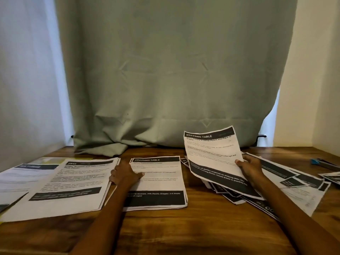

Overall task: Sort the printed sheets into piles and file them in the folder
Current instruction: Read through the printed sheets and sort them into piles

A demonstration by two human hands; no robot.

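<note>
The right hand (248, 168) holds one printed sheet (211, 153) lifted and tilted toward the camera, probably so that its "DRESSING TABLE" header can be read before it is sorted. Its fingers pinch the sheet's right edge, thumb on the front, above the loose heap (294, 183) of unsorted sheets on the desk (184, 232). The left hand (125, 174) rests on the left edge of the middle pile (158, 181) (which has the same header), fingers loosely curled, apparently steadying it to receive the sheet. Another pile (70, 184) lies just left. I cannot pick out the folder for certain.
</note>
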